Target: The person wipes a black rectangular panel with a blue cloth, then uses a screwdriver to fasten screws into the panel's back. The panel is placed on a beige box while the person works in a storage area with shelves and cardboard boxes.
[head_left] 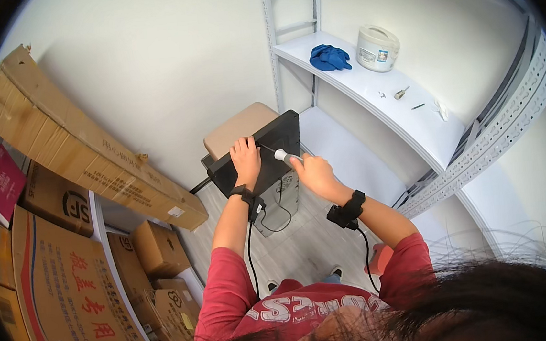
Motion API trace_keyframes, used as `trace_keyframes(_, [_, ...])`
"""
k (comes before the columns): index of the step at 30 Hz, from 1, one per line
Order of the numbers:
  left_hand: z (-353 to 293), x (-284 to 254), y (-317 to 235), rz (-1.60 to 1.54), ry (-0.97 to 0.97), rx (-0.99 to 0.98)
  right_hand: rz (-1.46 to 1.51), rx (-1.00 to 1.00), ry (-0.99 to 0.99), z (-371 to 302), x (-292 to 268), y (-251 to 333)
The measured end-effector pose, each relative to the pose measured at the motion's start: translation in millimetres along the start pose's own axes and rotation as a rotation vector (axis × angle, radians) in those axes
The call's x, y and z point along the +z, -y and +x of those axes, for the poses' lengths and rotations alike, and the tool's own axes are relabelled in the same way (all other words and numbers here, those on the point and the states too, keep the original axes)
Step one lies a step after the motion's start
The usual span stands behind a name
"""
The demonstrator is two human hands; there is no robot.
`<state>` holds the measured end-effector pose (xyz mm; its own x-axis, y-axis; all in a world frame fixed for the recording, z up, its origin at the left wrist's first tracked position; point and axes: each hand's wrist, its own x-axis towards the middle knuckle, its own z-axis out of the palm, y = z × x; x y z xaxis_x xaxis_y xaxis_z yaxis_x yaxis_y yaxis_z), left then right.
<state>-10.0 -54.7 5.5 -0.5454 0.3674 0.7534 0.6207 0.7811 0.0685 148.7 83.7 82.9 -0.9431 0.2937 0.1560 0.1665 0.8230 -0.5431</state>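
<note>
The person stands over a flat black rectangular panel, which sits tilted on a beige padded stool near the middle of the view. Both forearms reach forward from six o'clock, elbows bent, each wrist wearing a black strap with a cable trailing back toward the body.

The left hand lies palm down on the panel's top face, fingers extended and together, pressing flat; it grips nothing. The right hand is closed around the handle of a screwdriver with a grey-silver handle, whose shaft points toward ten o'clock and meets the panel just beside the left hand's fingertips. The tip itself is too small to make out.

A thin black cable hangs below the panel.

At one o'clock, a white metal shelf carries a crumpled blue cloth, a white rice cooker and small loose hardware. Brown cardboard cartons are stacked from eight to ten o'clock.
</note>
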Motion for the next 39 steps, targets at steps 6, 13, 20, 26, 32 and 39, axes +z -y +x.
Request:
trace_keyframes(6, [-1.1, 2.6, 2.1, 0.008, -0.01, -0.014, 0.035, -0.07, 0.074, -1.2, -13.2, 2.1])
trace_keyframes(13, [-0.3, 3.6, 1.5, -0.003, -0.015, -0.004, -0.071, -0.19, -0.159, 2.0, -1.1, -11.7])
trace_keyframes(20, [-1.0, 2.5, 0.9, 0.013, -0.027, -0.011, 0.054, 0.001, 0.031, 0.5, -11.6, 4.7])
trace_keyframes(26, [-1.5, 2.8, -0.3, 0.014, -0.026, -0.013, -0.085, -0.183, -0.002, 1.1, -14.5, 0.8])
trace_keyframes(32, [-0.8, 4.0, -0.4, 0.019, -0.007, -0.021, -0.123, -0.082, -0.066, 7.9, 7.1, -9.1])
trace_keyframes(39, [-2.0, 7.8, 0.3, 0.021, -0.018, -0.013, -0.12, -0.211, -0.11, 2.0, -1.8, -3.2])
